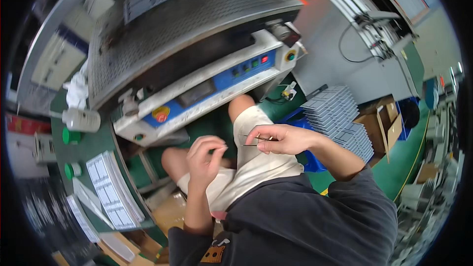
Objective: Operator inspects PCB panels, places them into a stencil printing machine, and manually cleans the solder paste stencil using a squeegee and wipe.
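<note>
My right hand [285, 139] holds a pair of dark tweezers [253, 145] between thumb and fingers, over my lap. Their two tips stand apart and point left, toward my other hand. My left hand [202, 157] is raised a short way to the left, its fingers curled toward the thumb. Something tiny and pale may be at its fingertips, too small to name. A gap separates the tweezer tips from the left hand.
Ahead stands a machine with a perforated metal bed [197, 22] and a blue control panel [246, 69]. Stacked grey-white trays [335, 118] and an open cardboard box [389, 128] are at right. At left are a white bottle [81, 120] and printed sheets [111, 192].
</note>
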Available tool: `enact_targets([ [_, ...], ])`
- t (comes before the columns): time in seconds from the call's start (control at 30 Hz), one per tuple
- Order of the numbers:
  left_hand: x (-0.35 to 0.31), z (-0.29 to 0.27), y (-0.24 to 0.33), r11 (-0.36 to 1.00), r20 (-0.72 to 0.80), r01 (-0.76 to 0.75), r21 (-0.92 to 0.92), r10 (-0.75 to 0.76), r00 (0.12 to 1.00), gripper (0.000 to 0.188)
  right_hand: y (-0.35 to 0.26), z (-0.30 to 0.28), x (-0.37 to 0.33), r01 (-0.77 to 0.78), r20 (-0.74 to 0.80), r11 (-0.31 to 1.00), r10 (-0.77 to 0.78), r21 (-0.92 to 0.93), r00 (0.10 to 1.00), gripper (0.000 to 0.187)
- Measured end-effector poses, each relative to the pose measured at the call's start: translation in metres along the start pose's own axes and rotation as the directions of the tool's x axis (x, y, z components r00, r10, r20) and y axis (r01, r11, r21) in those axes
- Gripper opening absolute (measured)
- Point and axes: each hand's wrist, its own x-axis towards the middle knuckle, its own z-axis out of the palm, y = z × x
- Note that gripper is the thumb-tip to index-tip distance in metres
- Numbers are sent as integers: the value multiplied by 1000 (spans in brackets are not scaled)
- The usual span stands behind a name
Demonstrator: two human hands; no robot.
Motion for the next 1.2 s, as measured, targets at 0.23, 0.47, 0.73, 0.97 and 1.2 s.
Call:
enact_targets([
  [0.23,5,68,3,537,147,518,-666,-586,797,40,30,34,-23,93,-558,988,-8,125,830,37],
  [0.47,14,167,32,-19,456,564,-825,-611,647,43,72,67,-42,-104,-707,957,-123,-269,696,46],
  [0.73,0,210,15,-534,694,471,-702,-364,621,27,117,18,-210,-482,-999,875,-30,-42,33,21],
  [0.97,-10,220,12,-451,811,676,-583,-269,519,25,244,18,-294,-720,-943,614,147,324,-299,35],
  [1.2,-8,218,16,-437,801,673,-597,-273,533,22,273,-9,-286,-597,-910,692,243,405,-335,37],
])
